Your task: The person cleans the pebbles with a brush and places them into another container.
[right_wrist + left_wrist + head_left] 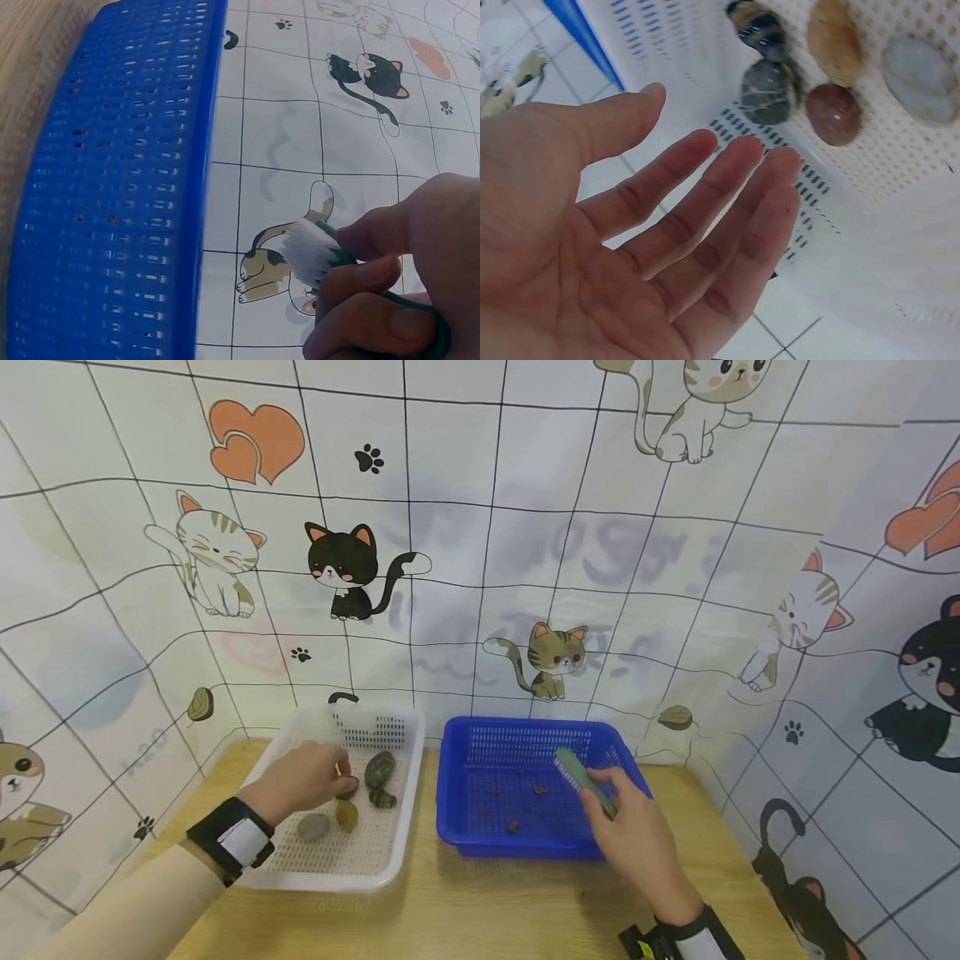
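Note:
My left hand (309,781) is over the white basket (375,883), its fingertips close to a reddish-brown stone (834,114). In the left wrist view its fingers are extended and slightly bent, with nothing in the palm. Also in that basket lie a dark green stone (380,768), a striped stone (382,798), a yellow stone (347,816) and a pale grey stone (313,827). My right hand (639,837) grips a green brush (576,771) above the right side of the blue basket (517,852). White bristles (309,251) stick out past the thumb.
Small brown bits (512,826) are scattered on the blue basket's floor. Both baskets stand side by side on a wooden table (480,914), with a gap between them. A wall covering with cat drawings (465,543) rises behind and at both sides.

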Demonstrator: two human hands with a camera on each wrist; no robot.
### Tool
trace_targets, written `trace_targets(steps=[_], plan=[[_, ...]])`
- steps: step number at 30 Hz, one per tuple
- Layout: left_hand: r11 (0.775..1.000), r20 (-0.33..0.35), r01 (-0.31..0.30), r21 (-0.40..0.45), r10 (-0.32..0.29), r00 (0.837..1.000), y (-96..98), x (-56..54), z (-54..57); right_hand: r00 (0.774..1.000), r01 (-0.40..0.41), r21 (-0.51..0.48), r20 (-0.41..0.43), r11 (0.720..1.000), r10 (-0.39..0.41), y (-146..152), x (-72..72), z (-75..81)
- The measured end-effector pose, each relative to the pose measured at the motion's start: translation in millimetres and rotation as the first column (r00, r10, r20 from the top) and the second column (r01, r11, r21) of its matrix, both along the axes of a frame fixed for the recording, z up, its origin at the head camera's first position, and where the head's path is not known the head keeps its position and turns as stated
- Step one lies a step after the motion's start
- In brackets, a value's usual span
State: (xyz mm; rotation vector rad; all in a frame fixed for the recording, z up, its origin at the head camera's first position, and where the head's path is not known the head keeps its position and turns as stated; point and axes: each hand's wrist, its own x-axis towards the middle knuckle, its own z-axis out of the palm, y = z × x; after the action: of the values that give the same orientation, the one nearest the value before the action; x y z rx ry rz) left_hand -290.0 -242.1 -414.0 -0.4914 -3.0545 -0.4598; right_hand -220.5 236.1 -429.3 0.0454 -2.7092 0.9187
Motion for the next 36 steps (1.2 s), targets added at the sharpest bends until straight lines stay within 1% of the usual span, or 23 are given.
trace_targets(steps=[5, 9, 12, 18, 20, 25, 28, 32, 36], plan=[[0.997, -0.045, 0.032, 0.071, -0.029, 0.999, 6.6, 11.0, 3.7, 1.000, -0.022, 0.031, -0.016, 0.999, 0.022, 2.3, -7.5, 5.9], [0.993, -0.102, 0.072, 0.097, -0.062, 0.993, 13.7, 21.3, 5.6, 0.999, -0.045, 0.068, -0.008, 0.997, 0.046, 4.3, -17.6, 11.3], [0.990, -0.137, 0.094, 0.103, -0.080, 0.987, 20.8, 29.0, 6.2, 0.996, -0.083, 0.107, 0.024, 0.991, 0.081, 5.6, -28.7, 15.1], [0.982, -0.130, 0.121, 0.146, -0.102, 0.986, 36.3, 45.7, 10.2, 0.976, -0.198, 0.140, 0.121, 0.970, 0.182, 7.1, -53.4, 23.5], [0.978, -0.144, 0.133, 0.160, -0.110, 0.983, 39.8, 50.3, 10.3, 0.967, -0.228, 0.153, 0.149, 0.962, 0.205, 7.0, -60.0, 26.1], [0.975, -0.191, 0.142, 0.170, -0.109, 0.976, 45.3, 60.2, 7.6, 0.950, -0.260, 0.198, 0.230, 0.945, 0.213, 6.3, -75.7, 27.7], [0.973, -0.215, 0.149, 0.176, -0.110, 0.970, 47.8, 65.9, 4.6, 0.943, -0.273, 0.244, 0.259, 0.931, 0.208, 6.5, -85.7, 26.9], [0.974, -0.269, 0.166, 0.155, -0.120, 0.956, 51.5, 74.0, -0.8, 0.931, -0.302, 0.281, 0.292, 0.911, 0.218, 7.6, -96.7, 25.7], [0.979, -0.294, 0.158, 0.126, -0.116, 0.949, 55.1, 81.6, -5.6, 0.912, -0.342, 0.291, 0.330, 0.893, 0.242, 10.2, -107.8, 26.1]])
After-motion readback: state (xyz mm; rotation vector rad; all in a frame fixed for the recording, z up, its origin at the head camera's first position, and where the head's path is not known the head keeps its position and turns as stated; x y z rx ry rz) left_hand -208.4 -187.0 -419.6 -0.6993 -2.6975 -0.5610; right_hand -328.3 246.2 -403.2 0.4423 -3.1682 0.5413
